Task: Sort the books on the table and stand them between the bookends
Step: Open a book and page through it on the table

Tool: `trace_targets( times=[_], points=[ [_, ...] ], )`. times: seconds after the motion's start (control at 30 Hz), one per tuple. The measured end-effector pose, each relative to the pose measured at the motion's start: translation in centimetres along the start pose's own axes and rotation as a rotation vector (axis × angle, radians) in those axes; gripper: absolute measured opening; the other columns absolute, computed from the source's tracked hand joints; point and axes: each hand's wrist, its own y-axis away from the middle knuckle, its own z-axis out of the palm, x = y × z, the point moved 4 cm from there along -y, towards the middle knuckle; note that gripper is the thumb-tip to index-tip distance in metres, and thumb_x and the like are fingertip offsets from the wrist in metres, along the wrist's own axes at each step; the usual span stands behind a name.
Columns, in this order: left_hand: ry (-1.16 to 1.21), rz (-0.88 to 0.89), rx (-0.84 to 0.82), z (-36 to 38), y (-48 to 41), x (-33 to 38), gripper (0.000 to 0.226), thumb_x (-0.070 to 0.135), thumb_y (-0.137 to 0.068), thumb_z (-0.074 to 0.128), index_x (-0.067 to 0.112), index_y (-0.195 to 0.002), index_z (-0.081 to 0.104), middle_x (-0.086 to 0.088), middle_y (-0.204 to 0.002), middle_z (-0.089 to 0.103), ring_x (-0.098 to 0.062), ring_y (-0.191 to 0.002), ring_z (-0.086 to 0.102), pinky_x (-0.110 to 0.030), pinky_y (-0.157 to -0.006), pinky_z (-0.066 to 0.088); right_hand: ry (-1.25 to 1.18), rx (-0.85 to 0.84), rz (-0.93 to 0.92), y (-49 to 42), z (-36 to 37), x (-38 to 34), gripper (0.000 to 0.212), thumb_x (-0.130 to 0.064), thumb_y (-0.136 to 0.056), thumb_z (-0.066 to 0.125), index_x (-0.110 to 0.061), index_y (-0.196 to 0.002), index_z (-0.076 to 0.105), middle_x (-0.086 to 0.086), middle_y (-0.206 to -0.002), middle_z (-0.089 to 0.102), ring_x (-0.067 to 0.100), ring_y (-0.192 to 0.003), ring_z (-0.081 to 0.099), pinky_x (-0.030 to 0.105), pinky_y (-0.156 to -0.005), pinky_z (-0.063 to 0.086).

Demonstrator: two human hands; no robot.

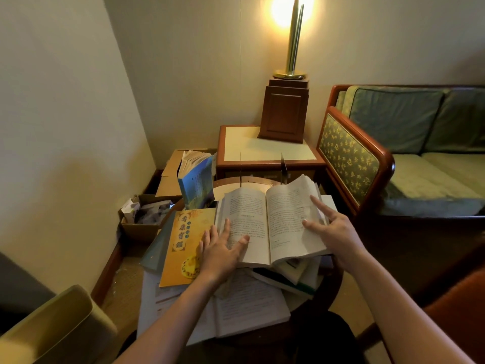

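— Warm light from a lamp [291,48] fills the corner, with a sofa [420,122] at the right of the frame. The round counter [252,183] at centre is heaped with books. Which one is being worked on?

— It's the open book [270,222] at centre frame, lying face up on an uneven pile [296,277]. The left grip [220,252] lies flat on the left page with its fingers straight. The right grip [333,229] is spread, with forefinger and thumb on the fanned right-hand leaves. Both are apart, clamped on nothing.

— How will it handle?

— It looks like a thick paperback, so I'd expect fair weight, floppy covers and leaves that crease easily. It probably needs closing first, then taking by the spine with the pages squeezed together.

— Any risk?

— A push could slide the pile toward the lower right edge.

— And the others?

— The yellow book [181,243] lies flat just left of the open one. The blue book [195,179] stands at the counter's upper left with its pages splayed. A thin dark upright [282,168] just behind the open book may be a bookend, but I can't tell for sure.
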Motion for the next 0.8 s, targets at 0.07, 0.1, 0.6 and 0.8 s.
trace_targets(
  times=[0.07, 0.1, 0.6, 0.8],
  points=[
    [0.006, 0.001, -0.01, -0.1, 0.1, 0.0, 0.077, 0.067, -0.095, 0.039, 0.039, -0.158, 0.006, -0.009, -0.168, -0.002, -0.026, -0.154, -0.01, -0.045, -0.123, -0.007, 0.042, -0.04, -0.037, 0.1, 0.4, -0.9, 0.065, -0.014, -0.095, 0.064, -0.051, -0.144, 0.042, 0.007, -0.155, 0.032, 0.016, -0.09, 0.062, 0.017, -0.051, 0.053],
    [0.008, 0.002, -0.012, -0.2, 0.1, 0.0, 0.077, 0.067, -0.095, 0.04, 0.039, -0.158, 0.006, -0.009, -0.168, -0.002, -0.026, -0.154, -0.01, -0.045, -0.123, -0.007, 0.071, -0.049, -0.062, 0.2, 0.5, -1.4, 0.065, -0.012, -0.097, 0.062, -0.052, -0.144, 0.041, 0.006, -0.156, 0.031, 0.014, -0.092, 0.06, 0.015, -0.052, 0.053],
    [0.115, 0.097, -0.003, -0.4, 1.0, 2.2, 0.08, 0.066, -0.09, 0.054, 0.037, -0.157, 0.021, -0.001, -0.167, 0.015, -0.024, -0.152, 0.014, -0.053, -0.122, 0.02, 0.127, 0.012, -0.016, 0.1, -1.9, 0.8, 0.061, -0.004, -0.098, 0.054, -0.038, -0.148, 0.042, 0.008, -0.155, 0.033, 0.028, -0.123, 0.05, 0.034, -0.081, 0.055],
    [0.007, -0.106, 0.035, -0.6, 0.9, 3.0, 0.083, 0.075, -0.084, 0.052, 0.04, -0.155, 0.026, -0.007, -0.163, 0.021, -0.04, -0.142, 0.019, -0.051, -0.111, 0.03, 0.146, -0.019, 0.026, 0.5, -1.6, 1.6, 0.058, -0.001, -0.1, 0.049, -0.04, -0.143, 0.049, 0.007, -0.163, 0.023, 0.032, -0.149, 0.021, 0.05, -0.12, 0.024]
  ],
)
